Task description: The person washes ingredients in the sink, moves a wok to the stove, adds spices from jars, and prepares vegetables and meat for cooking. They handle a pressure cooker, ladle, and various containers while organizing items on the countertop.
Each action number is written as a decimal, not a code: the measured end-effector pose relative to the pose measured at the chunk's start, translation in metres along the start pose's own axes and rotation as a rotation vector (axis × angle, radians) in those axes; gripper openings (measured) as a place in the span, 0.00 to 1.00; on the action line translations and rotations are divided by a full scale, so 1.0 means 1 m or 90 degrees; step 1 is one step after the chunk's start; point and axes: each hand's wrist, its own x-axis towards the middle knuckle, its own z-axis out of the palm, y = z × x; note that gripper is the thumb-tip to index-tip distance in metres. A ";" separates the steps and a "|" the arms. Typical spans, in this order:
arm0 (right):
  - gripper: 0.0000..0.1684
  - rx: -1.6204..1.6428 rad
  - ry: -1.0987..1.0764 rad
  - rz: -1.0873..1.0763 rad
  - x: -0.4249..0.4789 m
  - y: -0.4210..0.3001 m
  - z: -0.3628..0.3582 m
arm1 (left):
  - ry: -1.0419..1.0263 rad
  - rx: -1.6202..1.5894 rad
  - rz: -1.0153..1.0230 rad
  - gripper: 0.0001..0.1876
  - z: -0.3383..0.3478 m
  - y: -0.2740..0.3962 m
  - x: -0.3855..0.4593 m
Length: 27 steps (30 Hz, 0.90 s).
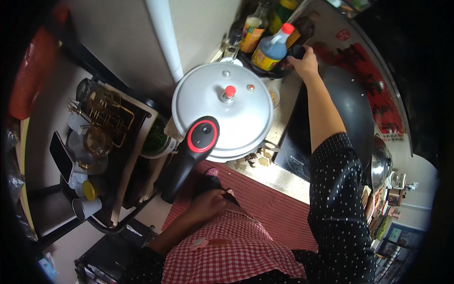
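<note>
My right hand (305, 64) reaches to the back of the counter, its fingers around a small dark cap or lid (297, 52) beside a blue-labelled plastic bottle with a red cap (270, 49). What lies below the dark piece is partly hidden. Near my waist, in front of the checked apron (227, 245), my left hand (212, 206) is curled, with nothing visible in it. Between the hands and the wall stands a large aluminium pressure cooker (237, 117), its lid on, its black handle (188, 159) pointing towards me.
A black induction hob (294, 142) lies right of the cooker, with a dark wok (349, 103) behind my right forearm. More sauce bottles (252, 33) crowd the back corner. Dried spices (257, 159) lie on the counter edge. At left, a cart holds glassware (97, 142) and a phone (62, 156).
</note>
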 end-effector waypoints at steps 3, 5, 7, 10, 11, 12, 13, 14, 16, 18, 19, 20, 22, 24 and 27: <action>0.53 -0.143 -0.081 -0.049 0.011 0.000 0.017 | 0.127 0.067 0.039 0.23 -0.009 -0.016 -0.004; 0.52 -0.165 -0.073 -0.030 0.006 0.013 0.019 | 0.164 0.082 0.084 0.23 -0.012 -0.021 0.004; 0.43 -0.101 0.030 0.001 -0.008 0.020 0.013 | 0.205 0.141 0.141 0.24 -0.010 0.009 0.021; 0.19 0.418 0.204 0.180 -0.071 -0.010 0.014 | 0.262 0.285 0.306 0.27 0.001 0.029 0.055; 0.14 0.505 0.257 0.201 -0.103 -0.014 0.015 | 0.258 0.332 0.367 0.29 0.006 0.033 0.067; 0.12 0.507 0.280 0.182 -0.138 -0.004 0.019 | 0.248 0.360 0.369 0.31 0.011 0.041 0.081; 0.12 0.472 0.307 0.114 -0.178 0.008 0.030 | 0.239 0.391 0.374 0.33 0.017 0.050 0.094; 0.14 0.390 0.255 0.090 -0.218 0.011 0.037 | 0.249 0.412 0.365 0.37 0.023 0.054 0.103; 0.26 0.123 0.033 0.076 -0.288 0.007 0.024 | 0.288 0.500 0.351 0.43 0.036 0.047 0.118; 0.30 -0.025 -0.061 0.032 -0.317 0.010 0.009 | 0.277 0.528 0.305 0.46 0.045 0.053 0.124; 0.31 -0.040 -0.111 0.054 -0.324 0.013 0.006 | 0.285 0.527 0.306 0.46 0.050 0.052 0.128; 0.31 -0.060 -0.115 0.035 -0.327 0.015 0.009 | 0.296 0.525 0.306 0.46 0.055 0.050 0.132; 0.30 -0.106 -0.122 -0.002 -0.331 0.019 0.016 | 0.297 0.575 0.279 0.45 0.064 0.053 0.140; 0.29 -0.051 -0.121 -0.009 -0.328 0.020 0.020 | 0.321 0.504 0.342 0.43 0.072 0.056 0.153; 0.25 0.112 -0.102 -0.017 -0.321 0.025 0.024 | 0.320 0.431 0.375 0.44 0.073 0.058 0.161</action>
